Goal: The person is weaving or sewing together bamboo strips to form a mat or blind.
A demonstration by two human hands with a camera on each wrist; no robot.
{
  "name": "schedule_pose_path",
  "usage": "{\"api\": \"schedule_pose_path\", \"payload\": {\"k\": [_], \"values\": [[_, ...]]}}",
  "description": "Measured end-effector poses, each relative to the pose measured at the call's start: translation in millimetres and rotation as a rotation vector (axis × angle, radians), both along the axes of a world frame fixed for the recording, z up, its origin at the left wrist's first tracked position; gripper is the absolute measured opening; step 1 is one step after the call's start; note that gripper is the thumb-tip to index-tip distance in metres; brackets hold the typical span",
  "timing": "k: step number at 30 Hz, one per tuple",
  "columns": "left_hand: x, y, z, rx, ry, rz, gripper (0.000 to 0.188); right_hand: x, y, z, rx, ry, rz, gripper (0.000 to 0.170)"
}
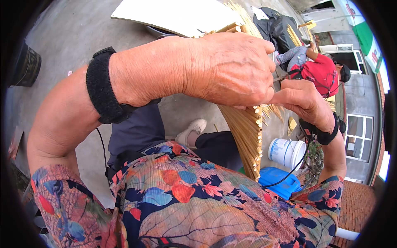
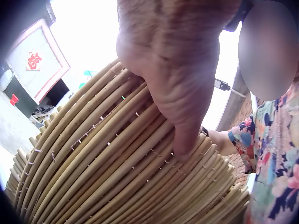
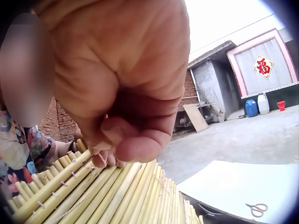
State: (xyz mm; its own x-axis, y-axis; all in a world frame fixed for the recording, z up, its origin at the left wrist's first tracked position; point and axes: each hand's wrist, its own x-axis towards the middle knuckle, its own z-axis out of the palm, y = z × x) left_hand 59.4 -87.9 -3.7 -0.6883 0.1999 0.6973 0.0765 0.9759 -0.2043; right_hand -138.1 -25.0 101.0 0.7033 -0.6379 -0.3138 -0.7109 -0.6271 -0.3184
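A curved mat of thin pale sticks stands on edge against the person, bound with rows of twine. The left hand, fingers curled, is at its upper edge. In the left wrist view, the left hand presses one digit down on the sticks. Meeting it from the right is the right hand, thumb and forefinger brought together. In the right wrist view, the right hand has curled fingers over the stick ends, and fine twine shows at the fingertips. Part of the grip is hidden.
A white board lies beyond the mat, with scissors on it. Right of the mat stand a white bucket and a blue container. Someone in a red top sits farther off. A black bucket is at the left.
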Motion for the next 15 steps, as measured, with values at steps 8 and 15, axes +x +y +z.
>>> {"api": "schedule_pose_path", "payload": {"k": [8, 15], "values": [[2, -2, -2, 0.022, 0.042, -0.017, 0.016, 3, -4, 1, 0.0, 0.024, 0.027, 0.012], [4, 3, -1, 0.041, 0.045, -0.038, 0.016, 2, 1, -4, -0.002, -0.01, 0.033, 0.013]]}}
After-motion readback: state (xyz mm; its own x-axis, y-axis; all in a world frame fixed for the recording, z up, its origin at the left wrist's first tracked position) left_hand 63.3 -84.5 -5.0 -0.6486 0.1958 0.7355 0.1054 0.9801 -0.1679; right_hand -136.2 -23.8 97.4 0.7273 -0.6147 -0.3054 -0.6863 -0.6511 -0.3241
